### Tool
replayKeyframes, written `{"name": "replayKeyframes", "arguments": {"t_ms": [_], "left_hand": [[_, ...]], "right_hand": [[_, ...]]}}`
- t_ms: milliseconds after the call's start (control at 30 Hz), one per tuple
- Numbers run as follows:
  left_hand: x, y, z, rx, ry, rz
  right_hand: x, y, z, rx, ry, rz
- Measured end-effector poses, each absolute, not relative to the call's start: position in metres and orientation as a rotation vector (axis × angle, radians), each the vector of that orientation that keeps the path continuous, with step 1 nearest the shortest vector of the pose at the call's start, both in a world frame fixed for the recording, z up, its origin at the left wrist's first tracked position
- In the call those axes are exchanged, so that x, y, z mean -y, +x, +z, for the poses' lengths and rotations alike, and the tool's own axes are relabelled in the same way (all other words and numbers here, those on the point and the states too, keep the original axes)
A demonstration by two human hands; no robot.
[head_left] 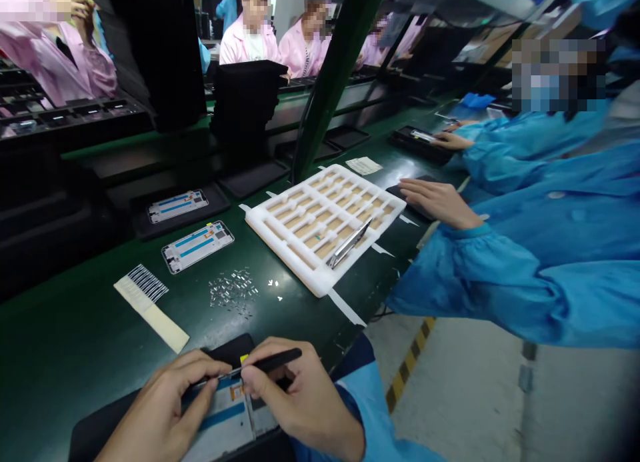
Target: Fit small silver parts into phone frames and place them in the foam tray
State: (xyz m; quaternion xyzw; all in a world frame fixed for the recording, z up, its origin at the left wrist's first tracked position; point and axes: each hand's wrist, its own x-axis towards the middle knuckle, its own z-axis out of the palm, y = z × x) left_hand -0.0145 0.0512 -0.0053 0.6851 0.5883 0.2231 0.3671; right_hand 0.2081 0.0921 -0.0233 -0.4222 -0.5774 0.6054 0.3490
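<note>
1. While my left hand [160, 409] and my right hand [295, 395] work over the near edge of the green tabletop [55, 362], they are close together, almost touching.
2. My right hand pinches black tweezers [273, 363], and their thin metal tip reaches toward the fingers of my left hand. I cannot tell whether my left hand is gripping anything.
3. Beneath my hands, a phone display panel [225, 419] with a blue stripe lies on a black mat [100, 435]. This spot is on the near side of a white foam tray [280, 255].
4. On that tray rests a pair of steel tweezers [350, 243].
5. Left of the tray lie two more striped panels [197, 247], each on a dark mat, and a scattered heap of tiny metal pieces [233, 292].
6. Near that heap is a strip of white label backing [147, 299].
7. Right of the tray, a co-worker in a blue sleeve [480, 275] rests a bare hand [440, 202] on a black mat.
8. Beyond the tray, people in pink coats sit at a facing line.
</note>
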Motion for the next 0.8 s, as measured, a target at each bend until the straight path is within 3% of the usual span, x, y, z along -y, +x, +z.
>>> {"name": "replayKeyframes", "arguments": {"t_ms": [800], "left_hand": [[-0.04, 0.003, -0.023, -1.713, 1.669, 0.656]], "right_hand": [[-0.085, 0.209, -0.027, 1.55, -1.034, 1.335]]}}
